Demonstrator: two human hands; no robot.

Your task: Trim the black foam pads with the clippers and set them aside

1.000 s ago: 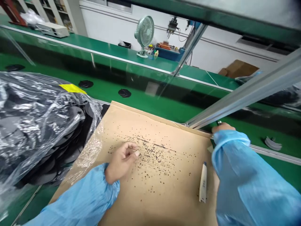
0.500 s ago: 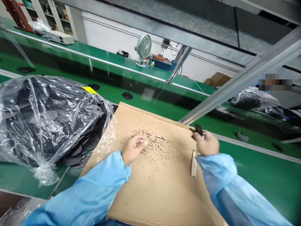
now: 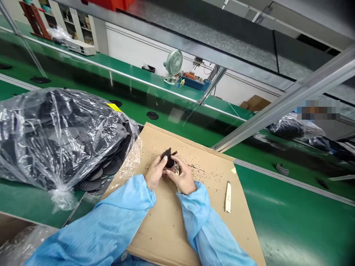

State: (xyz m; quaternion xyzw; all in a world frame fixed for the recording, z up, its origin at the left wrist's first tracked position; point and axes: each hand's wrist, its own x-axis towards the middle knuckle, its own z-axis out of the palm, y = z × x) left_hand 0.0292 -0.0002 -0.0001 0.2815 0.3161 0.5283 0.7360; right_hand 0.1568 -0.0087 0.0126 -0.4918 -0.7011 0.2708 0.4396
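Observation:
Above the cardboard sheet [image 3: 155, 229], my left hand [image 3: 155, 171] is closed on a thin black piece [image 3: 167, 158], which looks bent and stands up between both hands. My right hand [image 3: 183, 176] meets it from the other side, fingers curled around a small dark object with a shiny metal part [image 3: 176, 170]; its kind is not clear. A dark reddish tip pokes out above the right fingers. Many tiny black bits [image 3: 196, 169] lie scattered on the cardboard under and around the hands. To the right of my right hand lies a flat cream-coloured strip [image 3: 227, 196], perhaps a cutter handle.
A large clear plastic bag [image 3: 61, 140] full of black discs bulges at the left. Small black disc stacks [image 3: 152, 115] rest on the green surface beyond. A slanted metal post [image 3: 249, 118] rises at the cardboard's far right corner. A fan [image 3: 174, 63] stands farther back.
My right hand has moved left from the cardboard's right edge to meet my left hand, bringing the dark items. My left hand now holds the black piece. The view has shifted slightly.

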